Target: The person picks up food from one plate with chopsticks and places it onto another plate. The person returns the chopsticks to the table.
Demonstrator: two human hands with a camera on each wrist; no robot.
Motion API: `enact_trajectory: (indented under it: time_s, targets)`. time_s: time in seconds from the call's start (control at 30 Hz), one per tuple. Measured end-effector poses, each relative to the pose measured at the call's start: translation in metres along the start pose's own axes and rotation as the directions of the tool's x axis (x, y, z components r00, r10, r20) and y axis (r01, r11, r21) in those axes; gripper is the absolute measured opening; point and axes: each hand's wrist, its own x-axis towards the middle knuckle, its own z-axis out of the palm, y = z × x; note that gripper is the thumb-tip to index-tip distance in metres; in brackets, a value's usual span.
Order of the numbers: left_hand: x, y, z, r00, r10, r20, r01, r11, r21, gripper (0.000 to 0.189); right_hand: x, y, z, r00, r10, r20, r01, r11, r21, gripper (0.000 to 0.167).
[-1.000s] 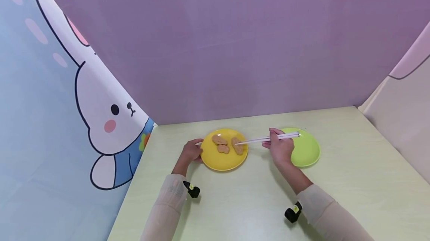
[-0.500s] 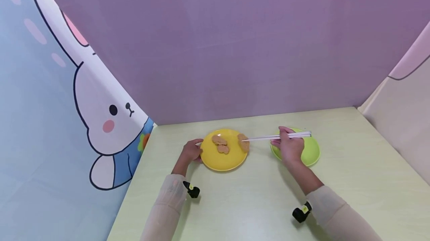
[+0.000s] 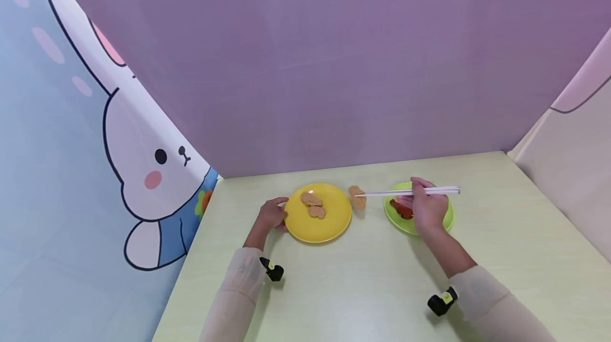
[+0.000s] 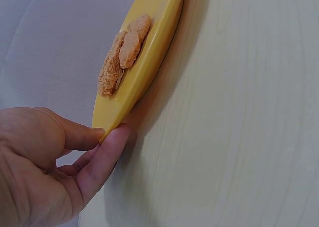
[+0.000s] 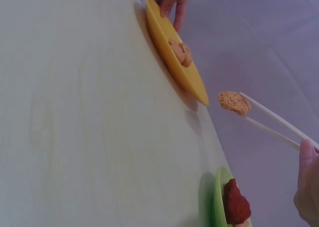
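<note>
My left hand [image 3: 273,213] pinches the left rim of the yellow plate [image 3: 317,231] between thumb and fingers. On that plate lie a crumbly fried piece [image 4: 110,70] and a smoother tan nugget-like piece [image 4: 130,48], touching each other. My right hand [image 3: 429,210] holds a pair of white chopsticks [image 3: 444,190] above the green plate [image 3: 397,223]. Between the chopstick tips hangs another crumbly fried piece [image 5: 232,102], raised off the table between the two plates. A glossy red-brown piece of food [image 3: 402,209] and something pink rest on the green plate, partly hidden by my right hand.
The pale wood-grain table [image 3: 343,289] ends at a purple cloth backdrop [image 3: 334,77]. A blue cloth with a rabbit print [image 3: 153,183] hangs at the left. Small black cameras [image 3: 442,301] sit on both wrists.
My right hand has moved right, and the chopsticks have carried the fried piece off the yellow plate. The red-brown food on the green plate has come into view. My left hand stays put.
</note>
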Motion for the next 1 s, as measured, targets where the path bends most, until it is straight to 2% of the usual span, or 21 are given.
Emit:
enact_trajectory:
  time_s: [0.17,0.43,0.63,1.0]
  targets:
    - [-0.002,0.001,0.000,1.000,0.007,0.000,-0.007,1.000,-0.013,0.053,0.001,-0.008,-0.010,1.000,-0.020,-0.014,0.020,0.999,0.030,0.029]
    - [0.001,0.000,-0.001,1.000,0.006,0.010,-0.006,1.000,-0.016,0.053,0.010,-0.015,-0.026,0.998,-0.013,-0.062,0.021,0.992,0.126,0.011]
    - [0.001,0.001,0.001,1.000,0.009,0.009,-0.009,1.000,-0.018,0.053,0.015,-0.022,-0.038,0.996,0.027,-0.087,-0.013,0.987,0.160,0.014]
    - [0.004,0.002,0.000,0.999,0.020,0.026,-0.019,0.999,-0.038,0.053,0.026,-0.034,-0.059,0.991,0.030,-0.128,0.001,0.971,0.237,0.017]
